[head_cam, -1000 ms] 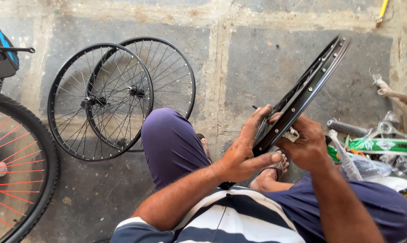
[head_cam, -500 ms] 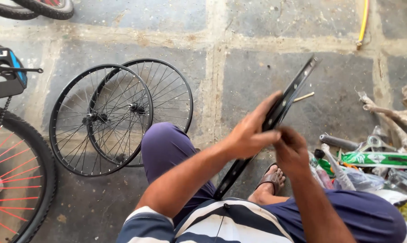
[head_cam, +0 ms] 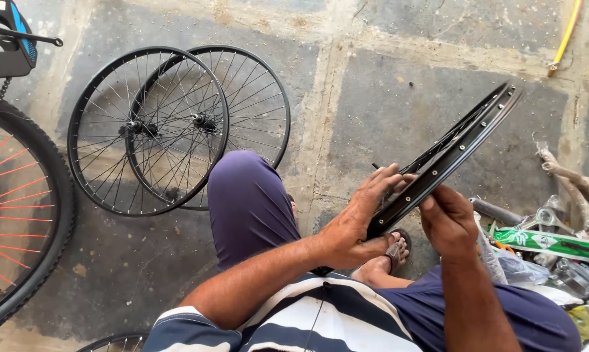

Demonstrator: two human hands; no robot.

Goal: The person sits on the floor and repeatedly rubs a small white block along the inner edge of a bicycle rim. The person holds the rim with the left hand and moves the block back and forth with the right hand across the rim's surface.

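Over the lap, head view: the bare black rim runs edge-on, slanting from the knees up to the right. Left hand wraps its lower section in a closed grip. Right hand pinches the rim edge just beside it, fingers closed. Two spoked wheels lie on the floor to the left.

Black rim, purple trousers, navy-and-white striped shirt, red-spoked wheel.
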